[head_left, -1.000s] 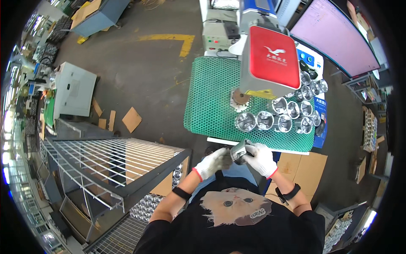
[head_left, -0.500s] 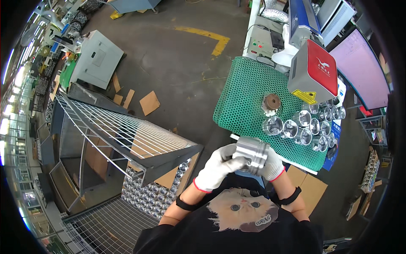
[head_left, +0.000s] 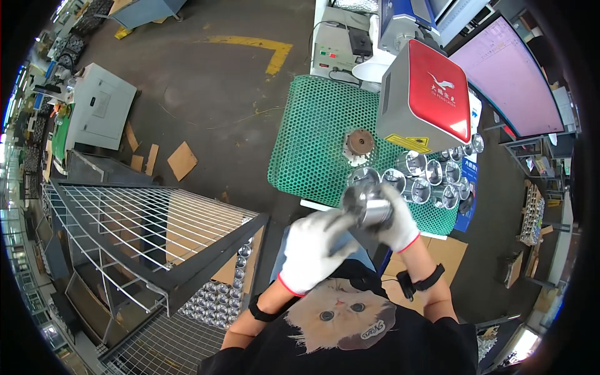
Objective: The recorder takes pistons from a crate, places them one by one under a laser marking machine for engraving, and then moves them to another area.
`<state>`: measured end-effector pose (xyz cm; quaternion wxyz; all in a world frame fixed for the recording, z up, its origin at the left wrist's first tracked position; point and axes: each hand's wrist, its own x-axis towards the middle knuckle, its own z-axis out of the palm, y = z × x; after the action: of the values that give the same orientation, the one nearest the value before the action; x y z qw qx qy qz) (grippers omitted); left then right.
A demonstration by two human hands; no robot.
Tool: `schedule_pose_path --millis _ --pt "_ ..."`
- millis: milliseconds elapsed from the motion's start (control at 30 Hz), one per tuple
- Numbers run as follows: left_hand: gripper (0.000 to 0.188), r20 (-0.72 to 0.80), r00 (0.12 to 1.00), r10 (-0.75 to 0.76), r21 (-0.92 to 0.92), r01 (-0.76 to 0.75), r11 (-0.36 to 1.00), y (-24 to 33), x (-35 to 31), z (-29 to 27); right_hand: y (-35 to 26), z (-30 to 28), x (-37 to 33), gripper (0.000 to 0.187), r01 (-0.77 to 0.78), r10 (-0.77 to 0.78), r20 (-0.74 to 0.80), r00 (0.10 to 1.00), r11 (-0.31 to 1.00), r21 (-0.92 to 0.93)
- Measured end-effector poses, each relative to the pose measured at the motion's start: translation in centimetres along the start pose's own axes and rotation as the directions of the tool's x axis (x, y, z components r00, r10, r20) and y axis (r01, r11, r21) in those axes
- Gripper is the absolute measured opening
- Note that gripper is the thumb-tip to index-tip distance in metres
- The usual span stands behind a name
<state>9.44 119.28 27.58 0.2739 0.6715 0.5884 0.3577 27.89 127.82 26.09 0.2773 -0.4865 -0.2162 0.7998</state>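
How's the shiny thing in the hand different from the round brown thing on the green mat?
The metal part is shiny silver; the block is brown. The right hand holds the metal part, while the block sits untouched with green mat around it. Both look round.

Here's the left forearm [head_left: 275, 298] slanting in from the near left, the right forearm [head_left: 420, 261] mirroring it from the near right! Left hand [head_left: 312, 250], white-gloved, back showing, fingers stretched toward the far right, thumb spread out on the near side. And the right hand [head_left: 400, 226], gloved too, sits slightly farther out, fingers curled in a grip, both elbows bent!
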Motion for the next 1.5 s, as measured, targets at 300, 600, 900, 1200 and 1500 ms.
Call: schedule_pose_path --millis 300,600,900,1200,1500 --pt "0.031 -0.095 0.941 -0.326 0.109 0.336 0.936 -5.1 -5.8 1.5 -5.0 -6.3 14.5 0.058 0.266 -0.534 0.070 0.842 0.300 -0.916" --pt "0.032 -0.123 0.890 -0.439 0.105 0.452 0.886 -6.6 -7.4 0.7 -3.8 -2.9 17.2 0.067 0.298 -0.615 0.233 0.753 0.003 -0.955" --pt "0.032 -0.186 0.894 -0.407 0.170 0.438 0.883 -7.6 -8.8 -0.7 -5.1 -2.0 15.5 0.062 0.206 -0.615 0.175 0.769 -0.021 -0.978" --pt "0.030 -0.113 0.874 -0.473 0.117 0.485 0.867 -7.7 -9.0 -0.5 -3.7 -3.5 17.7 0.065 0.330 -0.636 0.200 0.745 0.090 -0.940" --pt "0.030 -0.107 0.856 -0.505 0.125 0.516 0.848 -8.1 -9.7 -0.4 -3.7 -2.5 17.9 0.071 0.162 -0.547 0.156 0.822 -0.038 -0.986"
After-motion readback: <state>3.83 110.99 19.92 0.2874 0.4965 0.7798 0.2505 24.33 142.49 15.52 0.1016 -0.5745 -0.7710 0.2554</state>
